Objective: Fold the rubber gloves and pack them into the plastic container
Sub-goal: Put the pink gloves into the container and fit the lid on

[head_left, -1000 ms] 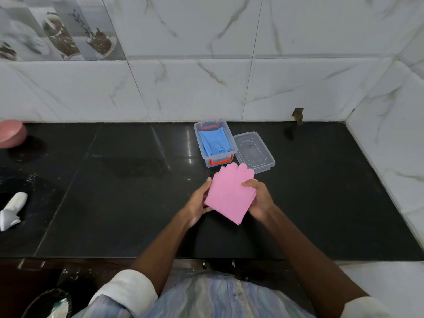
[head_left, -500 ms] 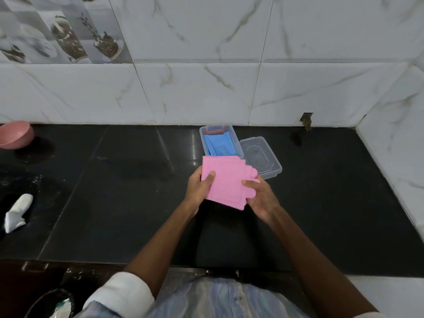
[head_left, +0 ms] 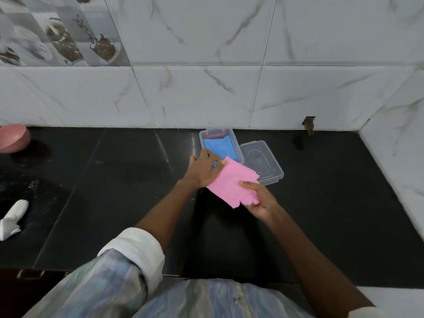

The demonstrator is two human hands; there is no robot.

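On the counter: everything sits on a black counter [head_left: 114, 203] backed by a white marble-tiled wall [head_left: 206, 92].
Gloves: a pink glove pair [head_left: 231, 182], folded flat, is held in the air just in front of the box, tilted, its finger ends pointing down toward the right hand.
Left hand: the left hand [head_left: 203, 169] pinches the upper left edge of the pink gloves, thumb on top, fingers curled behind.
Right hand: the right hand [head_left: 258, 198] grips the lower right end, thumb pressed on the pink surface, glove fingers lying across the palm.
Box: a clear plastic box [head_left: 234, 143] stands open near the wall; its near end is hidden behind the left hand and the pink gloves.
Inside the box: a folded blue glove [head_left: 218, 146] lies flat in it, with a red part showing at the far end.
Lid: a clear lid [head_left: 263, 159] rests on the counter, touching the box's right side; the pink gloves overlap its near left corner in view.
Far left: a pink bowl [head_left: 13, 138] sits by the wall, well apart from the box.
Left edge: a white crumpled item [head_left: 12, 219] lies on the counter; I cannot tell what it is.
Clothing: a rolled white cuff [head_left: 135, 251] shows on the left arm.
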